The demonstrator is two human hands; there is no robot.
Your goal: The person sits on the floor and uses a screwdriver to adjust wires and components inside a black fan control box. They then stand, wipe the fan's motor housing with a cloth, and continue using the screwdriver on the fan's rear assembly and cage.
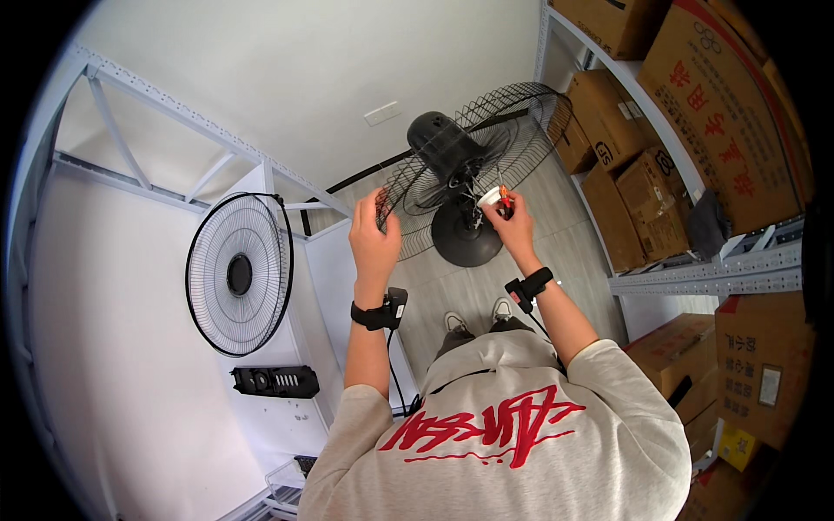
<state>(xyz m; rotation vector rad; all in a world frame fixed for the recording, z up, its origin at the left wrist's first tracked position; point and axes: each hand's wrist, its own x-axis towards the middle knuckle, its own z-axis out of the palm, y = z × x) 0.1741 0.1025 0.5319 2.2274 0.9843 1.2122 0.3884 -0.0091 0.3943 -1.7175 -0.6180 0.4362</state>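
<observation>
A black stand fan [441, 146] is in front of me, its wire guard [530, 100] spread wide and its round base [466, 239] on the floor. Loose wires [470, 189] hang between motor housing and base. My left hand [373, 236] has its fingers curled at the left edge of the guard. Beside the wires, my right hand [514, 227] is closed on a small tool with a red-orange handle [506, 196]. A white round piece [490, 196] sits at the same fingertips; its kind is unclear. Both wrists wear black strapped devices.
On the white table [113, 347] at left lie a round wire fan grille [208, 278], a black panel with buttons [274, 381] and several small loose parts [298, 412]. Metal shelves [695, 283] with cardboard boxes [651, 204] line the right. A grey cloth [708, 224] hangs there.
</observation>
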